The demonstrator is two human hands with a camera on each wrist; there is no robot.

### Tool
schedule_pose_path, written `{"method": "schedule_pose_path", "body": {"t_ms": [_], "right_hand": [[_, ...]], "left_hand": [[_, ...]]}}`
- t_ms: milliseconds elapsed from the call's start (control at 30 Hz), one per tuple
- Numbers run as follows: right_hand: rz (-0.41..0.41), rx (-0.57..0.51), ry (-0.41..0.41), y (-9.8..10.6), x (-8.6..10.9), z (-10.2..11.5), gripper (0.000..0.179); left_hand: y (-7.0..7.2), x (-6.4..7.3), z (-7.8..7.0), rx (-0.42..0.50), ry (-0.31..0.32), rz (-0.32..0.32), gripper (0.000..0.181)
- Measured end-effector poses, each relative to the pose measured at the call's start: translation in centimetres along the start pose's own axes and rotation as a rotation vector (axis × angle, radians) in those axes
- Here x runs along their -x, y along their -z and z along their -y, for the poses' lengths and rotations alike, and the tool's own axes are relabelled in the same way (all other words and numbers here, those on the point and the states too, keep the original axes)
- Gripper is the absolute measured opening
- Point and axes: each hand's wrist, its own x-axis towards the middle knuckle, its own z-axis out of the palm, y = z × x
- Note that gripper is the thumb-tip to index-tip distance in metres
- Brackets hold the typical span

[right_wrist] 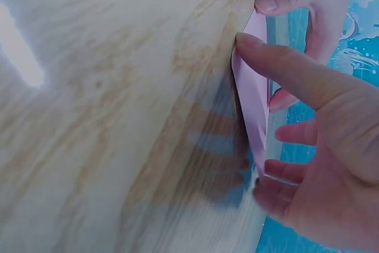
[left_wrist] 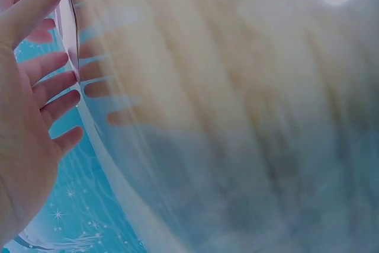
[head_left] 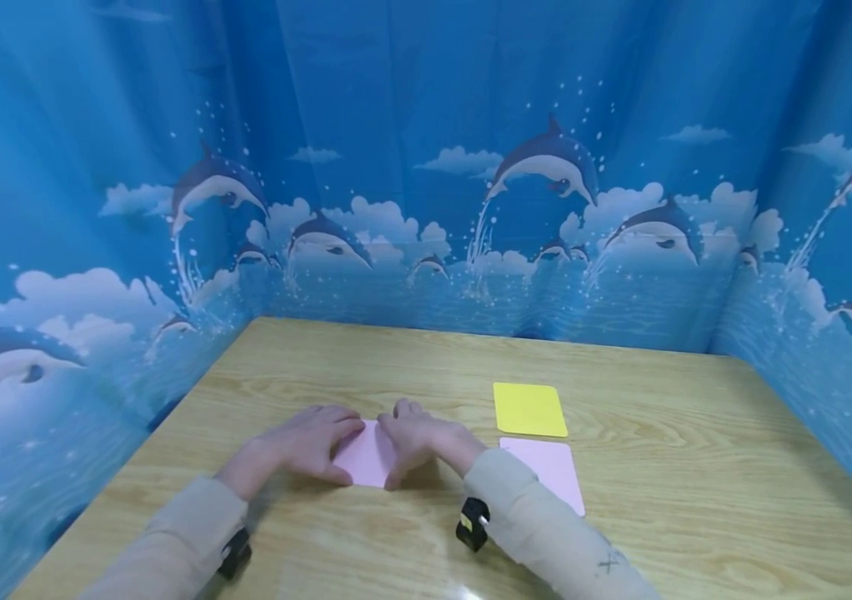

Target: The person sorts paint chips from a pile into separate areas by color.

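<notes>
A thin pink square card (head_left: 366,454) lies flat-on to the head view, between my two hands over the table's left-centre. My left hand (head_left: 315,443) grips it at the left side, thumb at the near corner and fingers toward the far edge. Along the right side my right hand (head_left: 418,439) holds it the same way, its thumb at the near edge. From the right wrist view, the card (right_wrist: 253,87) appears low and edge-on, slightly bowed, with a dark shadow under its near edge. Parts of both its sides are hidden by the hands.
On the wooden table (head_left: 696,450), a yellow square card (head_left: 530,409) with rounded corners lies right of my hands. Just nearer is a second pink card (head_left: 549,468), partly covered by my right sleeve (head_left: 538,517). Blue dolphin-print curtains (head_left: 396,125) surround the table's far and side edges.
</notes>
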Motion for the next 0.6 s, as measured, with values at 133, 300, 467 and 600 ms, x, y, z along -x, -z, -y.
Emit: {"method": "schedule_pose_path", "body": {"t_ms": [133,300,467,600], "right_hand": [[0.0,0.049,0.022,0.03,0.13,0.12,0.092],[-0.02,0.042,0.037,0.03,0.19,0.27,0.093],[-0.017,0.071,0.029,-0.02,0.14,0.58,0.092],[-0.009,0.112,0.025,-0.14,0.14,0.89,0.089]], "left_hand": [[-0.03,0.1,-0.09,0.01,0.011,0.0,0.085],[0.01,0.07,-0.2,0.015,0.008,-0.004,0.085],[0.16,0.02,-0.22,0.02,-0.003,-0.003,0.086],[0.16,0.05,-0.05,0.001,-0.013,-0.009,0.085]]}}
